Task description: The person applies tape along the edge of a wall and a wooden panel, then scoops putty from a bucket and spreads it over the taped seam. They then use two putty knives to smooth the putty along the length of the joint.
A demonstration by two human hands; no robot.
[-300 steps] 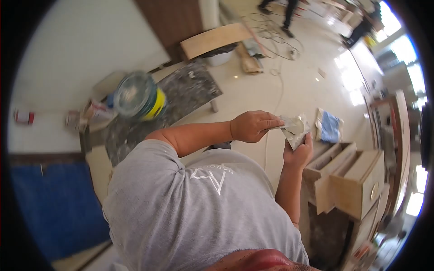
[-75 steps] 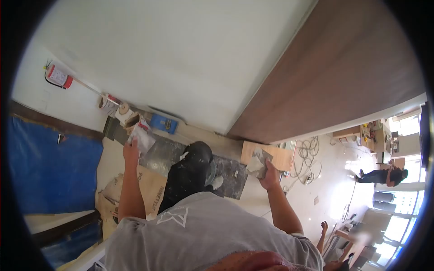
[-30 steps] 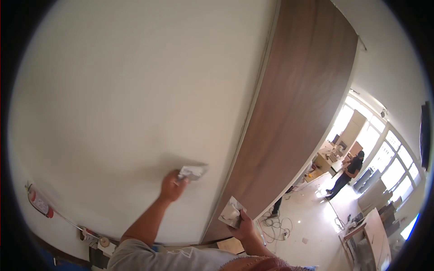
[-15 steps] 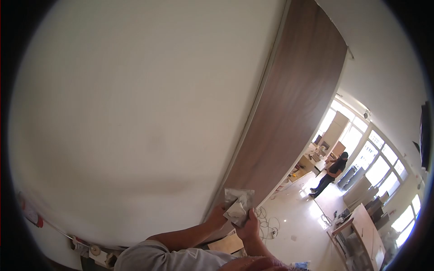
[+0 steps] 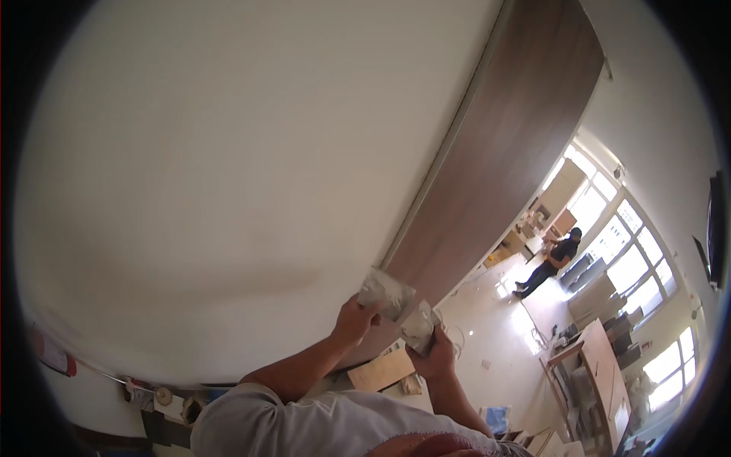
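Observation:
In front of the wood-grain panel (image 5: 502, 152), my left hand (image 5: 353, 323) is closed on the lower edge of a clear plastic packet (image 5: 388, 295) with something pale inside. My right hand (image 5: 435, 358) grips a second clear packet (image 5: 417, 329), also with whitish contents, just to the right and a little lower. The two packets are close together, their near edges almost meeting. Glare on the plastic hides what exactly they contain.
A smooth white surface (image 5: 228, 167) fills the left side. Below my hands lies a light wooden board (image 5: 381, 369). At the right stands a workbench (image 5: 605, 381) with boards around it. Farther back, a person (image 5: 552, 263) in dark clothing stands near the windows.
Both hands held the packets together in one overlapping bundle; now they are apart, one in each hand. My left hand has risen to the left. The view has shifted slightly.

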